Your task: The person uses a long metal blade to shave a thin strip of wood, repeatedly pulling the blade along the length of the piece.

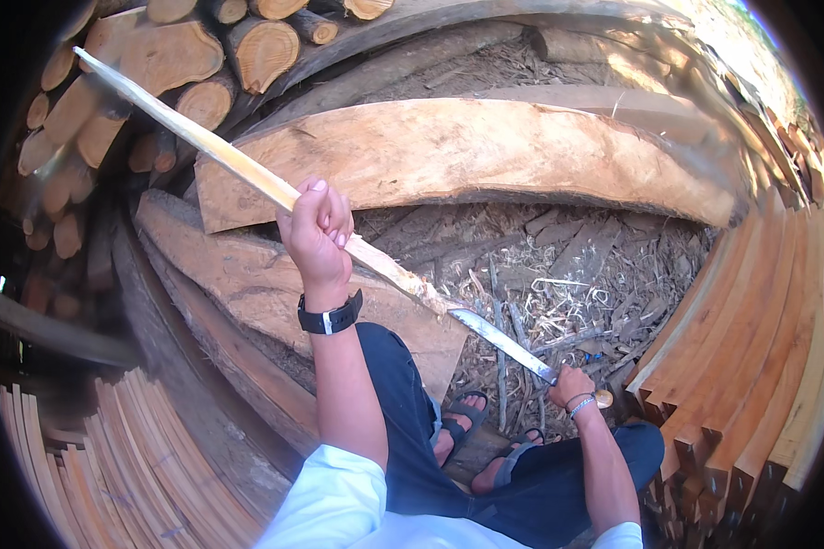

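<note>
Above the big slab (449, 156), the left hand (318, 233) is fisted around a long pale stick (201, 137) slanting from upper left down to lower right. Right hand (572, 384) grips a machete (504, 340), whose blade tip meets the stick's lower end.

No packages, labels, signs or screens in view; only timber, wood scraps, bare ground
</note>
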`<state>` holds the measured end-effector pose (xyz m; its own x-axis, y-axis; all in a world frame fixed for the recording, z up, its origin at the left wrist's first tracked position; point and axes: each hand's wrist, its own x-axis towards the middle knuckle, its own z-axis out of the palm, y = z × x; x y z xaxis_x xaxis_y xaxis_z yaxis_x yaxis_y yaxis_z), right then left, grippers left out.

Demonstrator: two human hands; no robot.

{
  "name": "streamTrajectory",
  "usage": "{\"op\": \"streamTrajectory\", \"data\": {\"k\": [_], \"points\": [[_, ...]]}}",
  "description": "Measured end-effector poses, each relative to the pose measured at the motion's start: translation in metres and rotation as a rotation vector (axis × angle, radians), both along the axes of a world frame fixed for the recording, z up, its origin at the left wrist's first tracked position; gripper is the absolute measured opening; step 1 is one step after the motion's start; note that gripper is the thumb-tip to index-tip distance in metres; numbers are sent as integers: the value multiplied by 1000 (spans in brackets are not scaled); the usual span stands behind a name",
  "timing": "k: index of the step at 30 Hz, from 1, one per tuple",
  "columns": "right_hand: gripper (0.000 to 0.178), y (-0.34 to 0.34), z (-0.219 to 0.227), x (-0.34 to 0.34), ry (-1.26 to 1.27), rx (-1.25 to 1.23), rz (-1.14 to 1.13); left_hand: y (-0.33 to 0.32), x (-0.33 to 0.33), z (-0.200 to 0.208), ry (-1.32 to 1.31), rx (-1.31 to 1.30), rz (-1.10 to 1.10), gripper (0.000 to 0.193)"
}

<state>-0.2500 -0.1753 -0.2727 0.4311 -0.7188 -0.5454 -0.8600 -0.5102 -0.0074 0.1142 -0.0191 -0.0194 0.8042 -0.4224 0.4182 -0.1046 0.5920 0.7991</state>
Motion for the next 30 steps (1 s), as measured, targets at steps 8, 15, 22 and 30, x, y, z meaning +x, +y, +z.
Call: {"op": "streamTrajectory", "data": {"k": [8, 15, 22, 30], "points": [[38, -2, 0, -4, -27, -17, 63, 5, -7, -3, 1, -17, -8, 35], [40, -1, 4, -3, -39, 43, 71, -5, -17, -4, -13, 0, 98, 35], [49, -19, 1, -5, -203, 224, 58, -25, -30, 12, -21, -10, 238, 33], [56, -23, 7, 0, -263, 345, 106, -15, -40, 51, 45, 15, 444, 35]]}}
